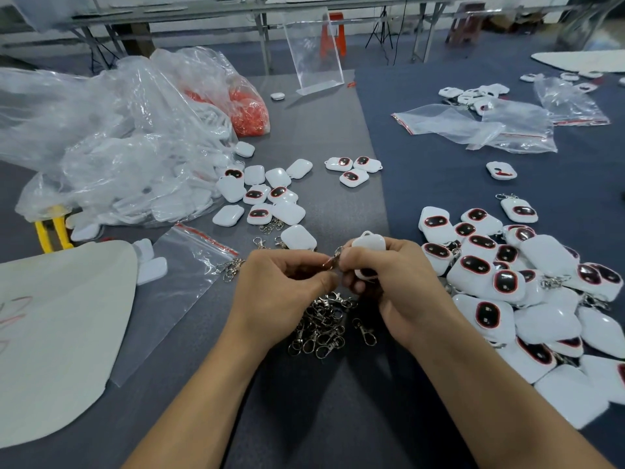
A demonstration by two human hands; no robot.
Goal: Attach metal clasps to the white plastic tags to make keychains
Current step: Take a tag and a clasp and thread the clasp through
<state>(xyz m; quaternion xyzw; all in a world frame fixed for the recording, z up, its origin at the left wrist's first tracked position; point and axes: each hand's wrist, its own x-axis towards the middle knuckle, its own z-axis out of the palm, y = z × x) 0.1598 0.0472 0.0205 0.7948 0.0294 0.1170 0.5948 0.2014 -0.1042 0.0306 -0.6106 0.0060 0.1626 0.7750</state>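
Tag (368, 243) sits near centre, gripped in the right hand (399, 286), fingers curled round it. Left hand (280, 289) pinches a clasp (333, 258), held right up against the tag. Clasp pile (324, 328) lies on the table just under both hands. Tag heap (507, 282) sits right, loose tags (267, 194) farther left.

Figure: a small-parts assembly workshop. The setting is indicated by a long grey fabric-covered worktop (338, 130), large clear plastic bags of white plastic tags (118, 157), a loose heap of silver metal swivel clasps (324, 323), a pile of white tags with dark oval faces (507, 282), and grey metal-framed tables (262, 28) ranged behind.
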